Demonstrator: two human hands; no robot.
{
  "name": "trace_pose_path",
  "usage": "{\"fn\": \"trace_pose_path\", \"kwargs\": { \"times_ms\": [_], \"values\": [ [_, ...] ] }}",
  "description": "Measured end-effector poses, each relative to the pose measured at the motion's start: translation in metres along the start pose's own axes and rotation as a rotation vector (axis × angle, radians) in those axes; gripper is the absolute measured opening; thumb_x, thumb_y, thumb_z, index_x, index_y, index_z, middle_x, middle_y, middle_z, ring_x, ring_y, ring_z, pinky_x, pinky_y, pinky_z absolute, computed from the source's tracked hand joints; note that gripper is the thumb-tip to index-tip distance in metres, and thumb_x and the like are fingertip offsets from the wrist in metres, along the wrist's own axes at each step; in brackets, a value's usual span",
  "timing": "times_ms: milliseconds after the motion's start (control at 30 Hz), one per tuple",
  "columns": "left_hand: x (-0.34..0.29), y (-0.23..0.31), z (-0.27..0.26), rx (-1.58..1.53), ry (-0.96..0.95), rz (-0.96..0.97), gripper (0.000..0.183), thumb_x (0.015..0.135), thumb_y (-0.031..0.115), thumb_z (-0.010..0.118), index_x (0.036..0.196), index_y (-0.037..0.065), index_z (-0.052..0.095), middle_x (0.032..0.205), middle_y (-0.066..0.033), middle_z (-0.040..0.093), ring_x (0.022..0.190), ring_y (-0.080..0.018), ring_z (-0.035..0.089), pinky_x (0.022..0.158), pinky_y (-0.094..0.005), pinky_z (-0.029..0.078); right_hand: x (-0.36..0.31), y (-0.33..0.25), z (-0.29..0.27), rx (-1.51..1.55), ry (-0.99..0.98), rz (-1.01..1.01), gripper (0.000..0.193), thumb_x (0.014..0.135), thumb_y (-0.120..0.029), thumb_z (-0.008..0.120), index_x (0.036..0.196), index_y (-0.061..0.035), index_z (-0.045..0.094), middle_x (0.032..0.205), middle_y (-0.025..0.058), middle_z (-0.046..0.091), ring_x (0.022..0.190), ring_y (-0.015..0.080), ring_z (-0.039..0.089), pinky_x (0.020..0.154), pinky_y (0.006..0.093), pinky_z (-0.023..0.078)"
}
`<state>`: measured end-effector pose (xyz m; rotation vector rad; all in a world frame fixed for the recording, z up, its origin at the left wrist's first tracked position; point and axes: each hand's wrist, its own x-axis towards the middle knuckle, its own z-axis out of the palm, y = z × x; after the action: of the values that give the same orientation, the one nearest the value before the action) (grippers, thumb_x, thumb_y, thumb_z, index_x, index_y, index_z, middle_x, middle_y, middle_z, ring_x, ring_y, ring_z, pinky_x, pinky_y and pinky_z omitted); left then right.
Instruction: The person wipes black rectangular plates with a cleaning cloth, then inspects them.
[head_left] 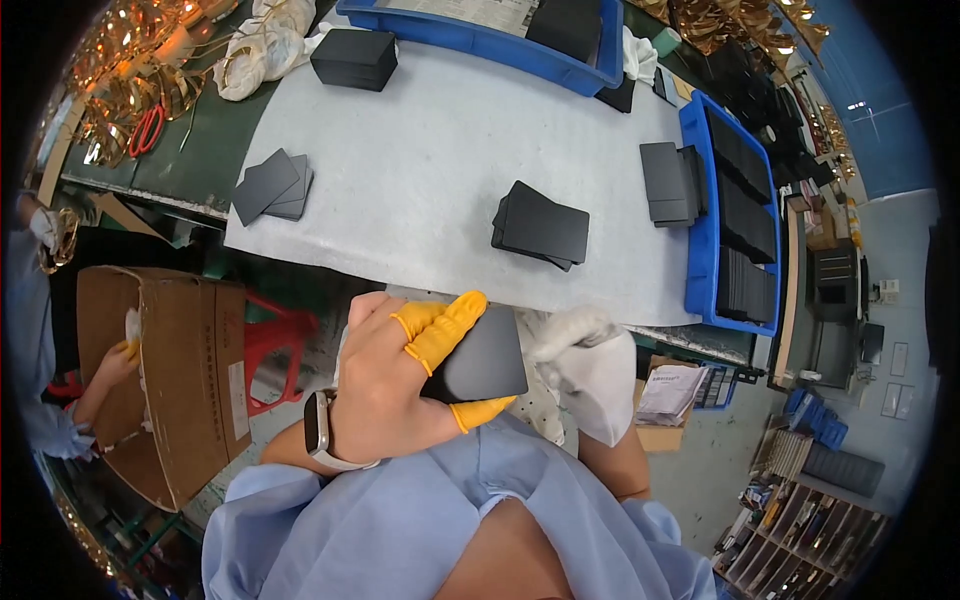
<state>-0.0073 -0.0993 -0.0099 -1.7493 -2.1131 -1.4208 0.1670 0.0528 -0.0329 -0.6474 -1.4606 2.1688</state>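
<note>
Just off the near edge of the matte white sheet [420, 150] – the dark grey, flat rectangular plate [492, 355], gripped by the left hand [380, 370], yellow-sheathed fingers across its far left part, thumb at its near edge. White-fabric-covered right hand [583, 370] just beside the plate's right edge; cannot tell how its fingers close. Open room on the sheet between the loose dark stack [543, 225] ahead and fanned dark plates [272, 187] left; blue plastic bin [703, 262] bounds the right. Dark green worktable [205, 160] beneath, grey floor [690, 470] below. Plate smooth, round-cornered – white fabric soft, creased
</note>
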Motion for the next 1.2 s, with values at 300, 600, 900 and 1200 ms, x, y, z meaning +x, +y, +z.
{"fn": "trace_pose_path", "kwargs": {
  "times_ms": [300, 600, 900, 1200],
  "values": [
    [0.001, 0.004, -0.007, 0.065, -0.033, 0.003, 0.07, 0.057, 0.027, 0.096, 0.118, 0.0, 0.074, 0.094, -0.0092, 0.066, 0.074, -0.0235, 0.058, 0.077, -0.0378, 0.041, -0.007, -0.023, 0.02, 0.023, -0.018, 0.358, 0.019, 0.083, 0.004, 0.074, 0.102, 0.0045, 0.074, 0.091, 0.0096, 0.075, 0.079, 0.0118, 0.068, 0.071, 0.0249, 0.055],
    [-0.007, 0.005, -0.006, -0.012, -0.043, 0.03, 0.074, 0.054, 0.025, 0.096, 0.121, 0.003, 0.073, 0.093, -0.0069, 0.063, 0.076, -0.025, 0.055, 0.079, -0.0386, 0.04, -0.016, -0.024, 0.031, -0.05, 0.072, 0.373, 0.009, 0.085, 0.0, 0.073, 0.093, 0.0019, 0.07, 0.079, 0.0042, 0.069, 0.062, 0.0058, 0.059, 0.052, 0.021, 0.044],
    [-0.014, 0.008, 0.0, -0.006, -0.028, 0.063, 0.072, 0.053, 0.021, 0.095, 0.119, 0.003, 0.072, 0.095, -0.0071, 0.064, 0.076, -0.0242, 0.056, 0.079, -0.039, 0.039, -0.012, -0.034, 0.036, 0.079, 0.1, 0.439, 0.004, 0.088, -0.001, 0.069, 0.089, -0.0018, 0.066, 0.075, 0.0003, 0.064, 0.06, 0.0053, 0.054, 0.052, 0.0226, 0.042],
    [-0.021, 0.013, -0.005, 0.016, -0.041, 0.044, 0.073, 0.053, 0.026, 0.096, 0.118, 0.003, 0.074, 0.093, -0.0072, 0.064, 0.076, -0.0265, 0.055, 0.079, -0.039, 0.041, -0.027, -0.026, 0.046, 0.071, 0.147, 0.401, 0.005, 0.089, 0.001, 0.068, 0.089, -0.0027, 0.064, 0.078, 0.0006, 0.064, 0.061, 0.0049, 0.055, 0.052, 0.0225, 0.043]
  ]
}}
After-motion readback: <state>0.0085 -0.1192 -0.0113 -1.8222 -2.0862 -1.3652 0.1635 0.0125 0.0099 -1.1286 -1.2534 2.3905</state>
